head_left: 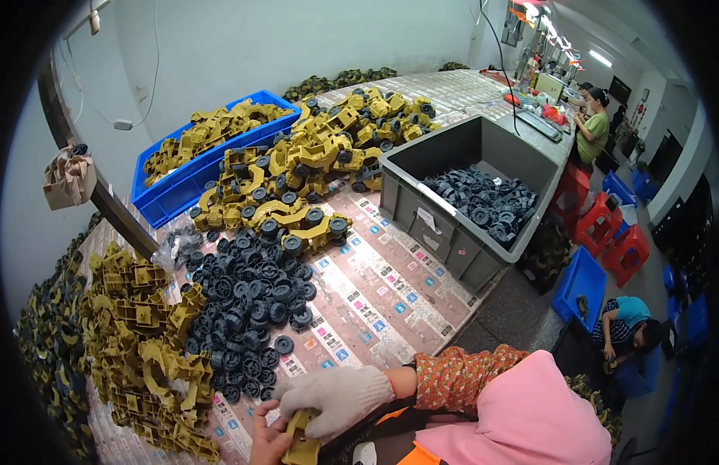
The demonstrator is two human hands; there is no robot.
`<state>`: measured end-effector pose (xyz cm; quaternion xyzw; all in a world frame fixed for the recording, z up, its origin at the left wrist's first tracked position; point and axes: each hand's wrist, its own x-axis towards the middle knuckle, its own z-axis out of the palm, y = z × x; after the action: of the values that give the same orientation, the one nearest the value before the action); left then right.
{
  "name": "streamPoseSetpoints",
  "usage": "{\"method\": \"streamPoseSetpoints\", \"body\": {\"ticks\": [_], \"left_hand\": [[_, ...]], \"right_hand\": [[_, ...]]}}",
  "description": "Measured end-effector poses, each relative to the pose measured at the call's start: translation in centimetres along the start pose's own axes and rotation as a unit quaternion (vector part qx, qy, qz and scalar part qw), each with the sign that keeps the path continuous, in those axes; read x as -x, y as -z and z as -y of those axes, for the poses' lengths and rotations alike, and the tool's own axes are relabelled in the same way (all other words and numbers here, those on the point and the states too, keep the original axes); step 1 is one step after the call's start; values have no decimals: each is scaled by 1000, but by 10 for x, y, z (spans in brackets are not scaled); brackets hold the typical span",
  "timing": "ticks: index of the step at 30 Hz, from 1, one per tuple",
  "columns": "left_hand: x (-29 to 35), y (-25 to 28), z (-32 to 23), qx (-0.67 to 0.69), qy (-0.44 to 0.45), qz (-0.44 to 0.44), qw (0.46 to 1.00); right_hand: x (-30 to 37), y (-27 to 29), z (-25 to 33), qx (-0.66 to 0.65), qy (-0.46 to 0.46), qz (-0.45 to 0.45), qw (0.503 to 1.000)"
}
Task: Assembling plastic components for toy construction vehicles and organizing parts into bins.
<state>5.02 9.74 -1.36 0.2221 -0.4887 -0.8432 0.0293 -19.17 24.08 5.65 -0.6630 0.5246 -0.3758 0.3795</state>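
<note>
At the lower edge, my bare left hand (268,440) has its fingers closed on a yellow plastic toy vehicle body (302,439). My right hand (337,399), in a white knit glove, grips the same body from above and hides part of it. Just beyond my hands lies a heap of black toy wheels (247,302). To its left is a pile of yellow vehicle bodies without wheels (138,333). Farther back, yellow toy vehicles with black wheels fitted (305,167) lie heaped on the table.
A grey bin (460,252) of black wheels stands at the table's right edge. The blue crate (212,163) behind holds yellow parts. A brown post (103,186) rises at the left. Red stools (627,256) and other people (596,128) are at the right.
</note>
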Motion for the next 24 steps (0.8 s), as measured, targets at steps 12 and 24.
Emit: {"method": "streamPoseSetpoints", "body": {"ticks": [12,24], "left_hand": [[-19,-60,-4,173,-233,-140,947],[11,-48,-6,214,-180,-232,932]], "right_hand": [[3,-14,-4,-192,-279,-164,926],[-56,28,-54,415,-90,-158,892]]}}
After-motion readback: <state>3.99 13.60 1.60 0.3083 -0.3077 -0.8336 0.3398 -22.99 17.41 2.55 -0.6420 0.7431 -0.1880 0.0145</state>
